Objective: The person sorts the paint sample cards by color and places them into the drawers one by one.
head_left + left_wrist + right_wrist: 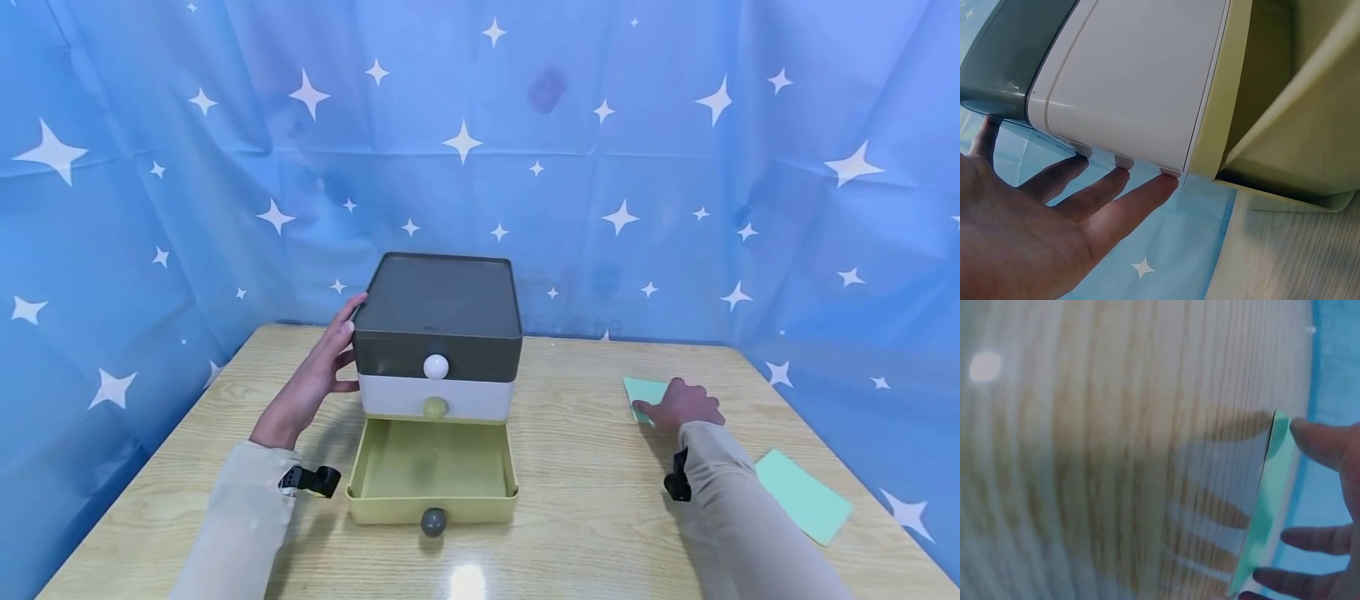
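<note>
A small stacked drawer box (435, 358) has a dark grey top tier, a white middle and an olive bottom drawer (427, 510), which is pulled out. My left hand (318, 379) rests on the box's left side. In the left wrist view, its spread fingertips (1163, 184) touch the white wall and the thumb reaches the dark tier. Over on the right, my right hand (684, 406) is at a mint-green card (642, 389) on the table. The right wrist view shows the thumb and fingers spread along the card (1265, 515), touching or just over it.
A second mint-green card (802, 496) lies on the table near the right forearm. The wooden table (577, 467) carries everything. Behind it and at both sides hangs a blue curtain (480, 192) with white stars. Round knobs (433, 522) stick out from the drawer fronts.
</note>
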The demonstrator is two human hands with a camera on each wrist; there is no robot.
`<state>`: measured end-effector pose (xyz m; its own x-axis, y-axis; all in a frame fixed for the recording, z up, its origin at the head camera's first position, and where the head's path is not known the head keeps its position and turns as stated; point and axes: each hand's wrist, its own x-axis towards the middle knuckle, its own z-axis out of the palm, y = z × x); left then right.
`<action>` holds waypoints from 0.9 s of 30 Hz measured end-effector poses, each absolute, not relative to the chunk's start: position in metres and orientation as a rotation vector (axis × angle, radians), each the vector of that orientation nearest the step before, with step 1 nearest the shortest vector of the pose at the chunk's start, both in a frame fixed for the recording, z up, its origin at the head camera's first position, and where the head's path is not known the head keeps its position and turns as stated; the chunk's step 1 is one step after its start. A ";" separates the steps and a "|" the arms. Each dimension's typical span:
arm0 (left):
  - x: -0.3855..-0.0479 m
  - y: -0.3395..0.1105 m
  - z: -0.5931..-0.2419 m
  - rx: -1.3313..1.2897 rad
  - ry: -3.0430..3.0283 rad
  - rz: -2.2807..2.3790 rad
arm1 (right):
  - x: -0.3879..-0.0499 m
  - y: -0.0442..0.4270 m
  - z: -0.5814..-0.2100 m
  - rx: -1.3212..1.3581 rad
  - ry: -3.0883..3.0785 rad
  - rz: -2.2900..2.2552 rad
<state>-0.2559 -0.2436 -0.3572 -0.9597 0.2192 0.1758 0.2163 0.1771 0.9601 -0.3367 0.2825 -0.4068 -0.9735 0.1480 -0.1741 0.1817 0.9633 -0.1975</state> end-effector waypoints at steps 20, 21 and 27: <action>-0.256 -0.243 -0.359 0.458 2.419 1.962 | -0.340 0.276 -0.409 0.290 2.877 -0.258; -0.256 -0.243 -0.359 0.458 2.419 1.961 | -0.340 0.276 -0.409 0.286 2.877 -0.249; -0.256 -0.243 -0.359 0.452 2.433 1.952 | -0.338 0.266 -0.404 0.184 2.929 -0.153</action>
